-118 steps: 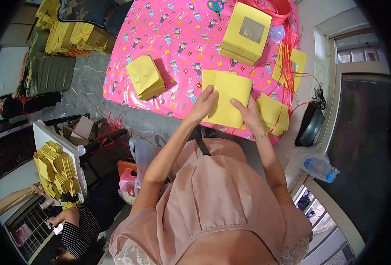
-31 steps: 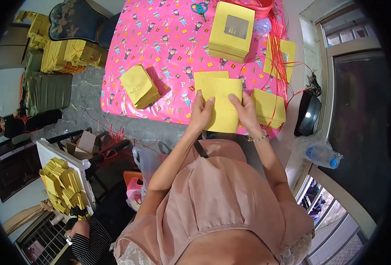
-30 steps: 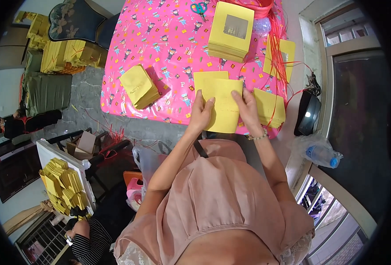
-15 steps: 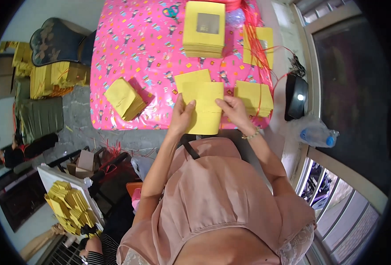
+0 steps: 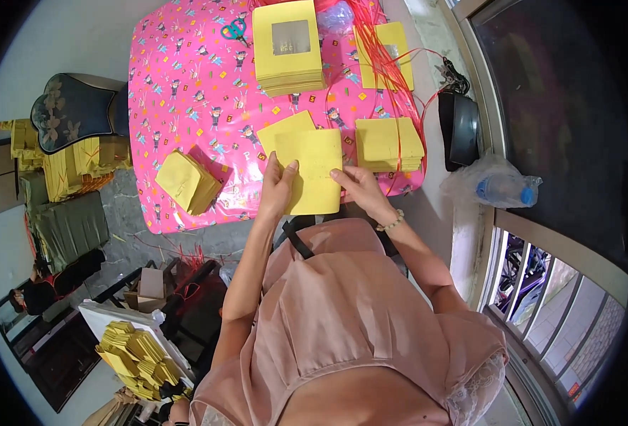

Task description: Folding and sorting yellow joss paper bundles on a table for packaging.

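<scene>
A yellow paper sheet (image 5: 317,170), upright and rectangular, is held between both hands over the table's near edge. My left hand (image 5: 278,186) grips its left side, thumb on top. At the right edge my right hand (image 5: 361,189) pinches it with the thumb on the face. Just behind lies another yellow paper piece (image 5: 284,128), partly covered. To the right is a low stack of yellow papers (image 5: 388,145). On the left sits a tilted stack of folded yellow papers (image 5: 184,181). A taller yellow stack (image 5: 289,64) with a grey square on top stands farther back.
The table has a pink patterned cover (image 5: 186,92). Teal scissors (image 5: 235,31) lie at the back. Red strings (image 5: 381,57) trail over the right side. A bagged plastic bottle (image 5: 502,190) rests by the window. A person beside a white table (image 5: 104,319) of yellow pieces is lower left.
The view has turned a little, so the table's things sit farther left in the picture. Both hands keep their hold on the yellow paper sheet.
</scene>
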Demonstrator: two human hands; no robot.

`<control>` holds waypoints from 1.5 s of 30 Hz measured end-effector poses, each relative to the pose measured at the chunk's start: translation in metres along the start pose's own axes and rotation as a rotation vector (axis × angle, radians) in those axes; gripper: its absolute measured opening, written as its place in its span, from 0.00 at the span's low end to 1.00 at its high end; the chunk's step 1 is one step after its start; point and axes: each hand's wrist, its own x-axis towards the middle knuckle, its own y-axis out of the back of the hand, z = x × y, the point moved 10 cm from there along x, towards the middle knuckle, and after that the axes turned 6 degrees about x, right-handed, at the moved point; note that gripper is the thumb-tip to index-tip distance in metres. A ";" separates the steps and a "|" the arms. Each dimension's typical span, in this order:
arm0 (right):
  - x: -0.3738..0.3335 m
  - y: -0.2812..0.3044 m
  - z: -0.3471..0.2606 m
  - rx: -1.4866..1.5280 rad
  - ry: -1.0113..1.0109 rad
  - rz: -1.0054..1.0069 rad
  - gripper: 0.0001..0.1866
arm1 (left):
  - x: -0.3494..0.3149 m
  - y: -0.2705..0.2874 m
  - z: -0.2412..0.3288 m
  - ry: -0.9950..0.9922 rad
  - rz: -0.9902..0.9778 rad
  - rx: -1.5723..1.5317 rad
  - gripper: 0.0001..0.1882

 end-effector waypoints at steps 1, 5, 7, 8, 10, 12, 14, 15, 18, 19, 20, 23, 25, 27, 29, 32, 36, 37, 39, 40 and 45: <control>0.000 0.000 0.003 0.004 -0.001 0.000 0.15 | 0.004 0.003 -0.001 0.008 0.016 -0.034 0.21; 0.010 0.011 0.009 -0.100 0.144 0.000 0.14 | 0.011 0.000 0.002 -0.022 0.032 -0.021 0.20; 0.010 0.015 0.006 -0.162 0.231 -0.005 0.14 | 0.011 0.000 0.003 -0.012 0.053 -0.022 0.20; 0.005 0.009 0.006 -0.148 0.142 -0.012 0.13 | 0.010 0.001 0.004 -0.004 0.083 -0.028 0.19; 0.004 0.008 0.016 -0.131 0.054 -0.012 0.13 | 0.013 0.003 0.009 -0.011 0.077 -0.050 0.19; 0.009 0.009 0.026 -0.133 0.105 -0.035 0.13 | 0.015 0.004 0.010 -0.020 0.069 -0.071 0.19; 0.014 0.016 0.025 -0.125 0.127 -0.037 0.12 | 0.016 0.009 0.007 -0.044 0.112 0.007 0.18; 0.015 0.016 0.025 -0.123 0.094 -0.078 0.12 | 0.017 0.009 0.008 -0.044 0.105 0.009 0.18; 0.013 0.016 -0.010 -0.044 0.108 0.006 0.12 | 0.017 0.003 0.007 0.003 -0.007 0.027 0.20; 0.012 0.026 -0.024 0.031 0.153 0.127 0.12 | 0.016 -0.002 0.001 0.056 -0.100 0.098 0.21; 0.015 0.031 -0.027 0.033 0.156 0.130 0.12 | 0.014 -0.007 -0.004 0.107 -0.195 0.170 0.22; 0.022 0.033 -0.037 -0.022 0.252 0.079 0.11 | 0.018 -0.014 -0.004 0.179 -0.252 0.142 0.24; 0.030 0.046 -0.025 -0.020 0.264 0.108 0.11 | 0.021 -0.024 0.012 0.165 -0.322 0.157 0.24; 0.028 0.050 -0.026 -0.024 0.274 0.124 0.11 | 0.025 -0.029 0.018 0.149 -0.378 0.167 0.24; 0.012 0.071 -0.028 0.021 0.309 0.306 0.12 | 0.030 -0.030 -0.001 0.265 -0.459 0.075 0.23; -0.039 0.115 -0.040 -0.549 0.789 0.854 0.15 | 0.045 -0.035 -0.001 0.280 -0.509 0.067 0.20; -0.053 0.155 0.002 -0.829 0.650 1.057 0.20 | 0.073 -0.047 -0.003 0.271 -0.594 0.096 0.18; -0.046 0.166 0.018 -0.729 0.649 0.970 0.19 | 0.080 -0.054 -0.004 0.282 -0.607 0.151 0.18; -0.042 0.174 0.029 -0.630 0.646 0.879 0.19 | 0.097 -0.065 -0.010 0.281 -0.637 0.201 0.18; -0.041 0.187 0.040 -0.289 0.627 0.839 0.16 | 0.103 -0.071 -0.014 0.278 -0.662 0.251 0.18; -0.070 0.240 0.042 -0.144 0.776 1.044 0.07 | 0.128 -0.120 -0.016 0.267 -0.747 0.476 0.19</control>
